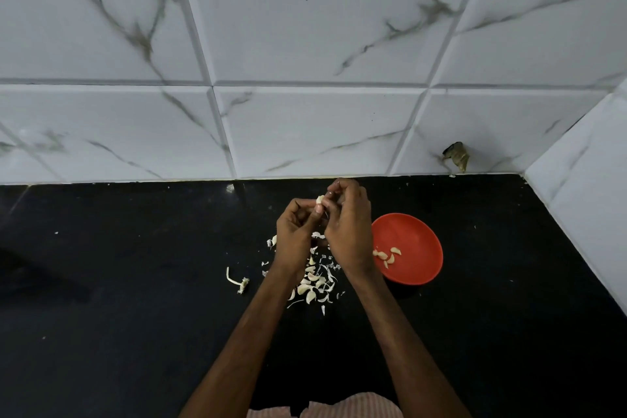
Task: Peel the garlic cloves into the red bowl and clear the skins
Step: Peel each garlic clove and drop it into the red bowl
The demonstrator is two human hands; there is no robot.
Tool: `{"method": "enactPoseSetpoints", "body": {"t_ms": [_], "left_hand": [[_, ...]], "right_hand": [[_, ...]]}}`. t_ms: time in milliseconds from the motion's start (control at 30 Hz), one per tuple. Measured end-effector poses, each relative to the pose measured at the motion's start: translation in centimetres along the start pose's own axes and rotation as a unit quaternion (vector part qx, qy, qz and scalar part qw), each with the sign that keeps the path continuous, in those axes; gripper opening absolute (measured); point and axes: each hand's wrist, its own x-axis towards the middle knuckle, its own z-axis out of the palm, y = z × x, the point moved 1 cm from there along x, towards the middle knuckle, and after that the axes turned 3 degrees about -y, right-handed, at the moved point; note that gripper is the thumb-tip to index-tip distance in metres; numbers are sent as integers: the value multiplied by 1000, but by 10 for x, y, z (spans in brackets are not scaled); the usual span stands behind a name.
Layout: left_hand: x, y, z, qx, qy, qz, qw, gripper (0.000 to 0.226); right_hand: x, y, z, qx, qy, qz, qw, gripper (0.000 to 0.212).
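- Head view: we see both hands raised together over the black counter [135, 299], just in front of the tiled wall [305, 44].
- Our left hand [294, 236] pinches a clove [320, 199] at its fingertips; our right hand [349, 227] has its fingers curled onto the same clove, seemingly picking at the skin.
- The red bowl [419, 234] sits just right of the right hand, with a few peeled cloves [388, 256] inside.
- A pile [315, 283] of unpeeled cloves and loose skins lies under the wrists; a stem [237, 282] lies apart to the left.
- We judge the peeling step to be mid-way: one clove in hand, several left.
- Next, we think, calls for stripping the skin clean, letting it fall on the pile, then moving the bare clove right, over the bowl.
- Clearing skins is not yet begun.
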Motion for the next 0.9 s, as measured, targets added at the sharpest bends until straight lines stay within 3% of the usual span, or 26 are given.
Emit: {"method": "enactPoseSetpoints", "body": {"t_ms": [67,200,367,467,633,900], "left_hand": [[0,0,1,-3,11,-7,1000,24],[-1,-1,3,-11,31,-12,999,20],[1,-3,6,-109,55,-54,991,13],[4,-1,1,-151,33,-68,986,19],[5,0,-4,-140,42,-71,987,16],[5,4,-3,-57,44,-23,997,12]], "right_hand": [[-2,1,3,-23,-2,-12,1000,38],[-4,-2,6,-13,10,-19,1000,18],[-10,-3,9,35,-16,-13,999,19],[-16,-1,10,73,-32,14,997,16],[-9,10,-1,44,-1,18,999,16],[6,5,-4,99,-58,81,990,13]]}}
